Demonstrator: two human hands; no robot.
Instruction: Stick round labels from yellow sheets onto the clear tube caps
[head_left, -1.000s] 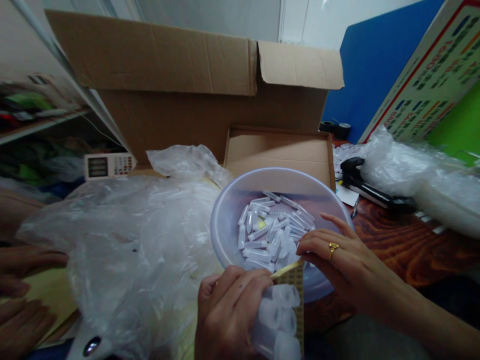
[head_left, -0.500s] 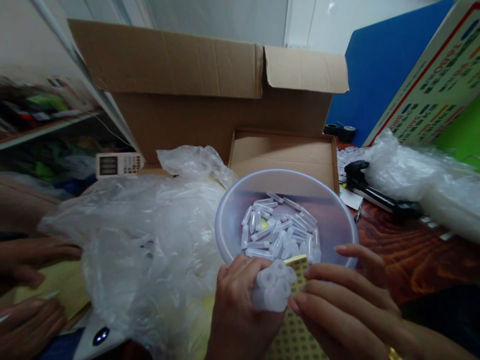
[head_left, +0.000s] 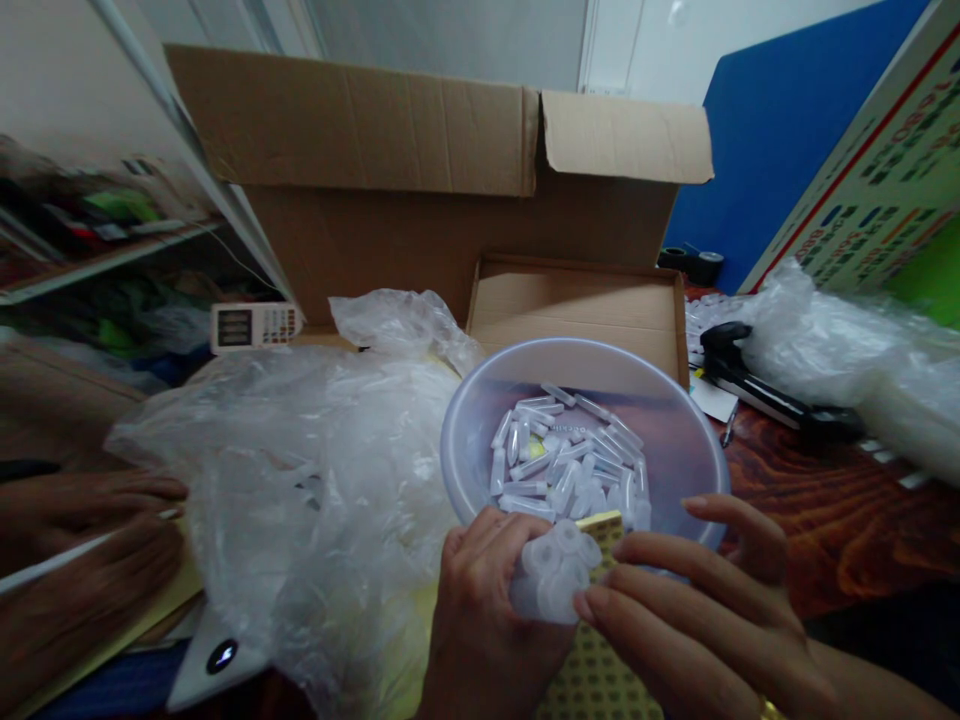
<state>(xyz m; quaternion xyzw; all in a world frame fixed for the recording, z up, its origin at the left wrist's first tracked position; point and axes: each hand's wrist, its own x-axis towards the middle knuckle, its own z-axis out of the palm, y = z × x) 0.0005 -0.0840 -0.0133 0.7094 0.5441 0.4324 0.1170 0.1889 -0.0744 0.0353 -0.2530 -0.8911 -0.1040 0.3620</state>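
My left hand (head_left: 484, 610) is wrapped around a bundle of several translucent plastic tubes (head_left: 555, 575), their round ends facing me. Close on the right, my right hand (head_left: 690, 610) has its fingers apart, and one fingertip meets the edge of the bundle. Under both hands lies a yellow sheet with rows of dark marks (head_left: 600, 660). Just beyond them is a translucent bluish basin (head_left: 701, 430) with several similar tubes (head_left: 570, 460) lying loose inside.
Clear plastic bags (head_left: 300, 450) spread left of the basin. A person's hands (head_left: 97, 570) hold a white stick at far left. Cardboard box (head_left: 360, 130) and tray (head_left: 577, 300) stand behind; a black tool (head_left: 772, 390) lies right.
The whole view has shifted slightly, with most things appearing farther right. The other person's hands have moved closer together. My hands keep nearly the same pose around the bundle.
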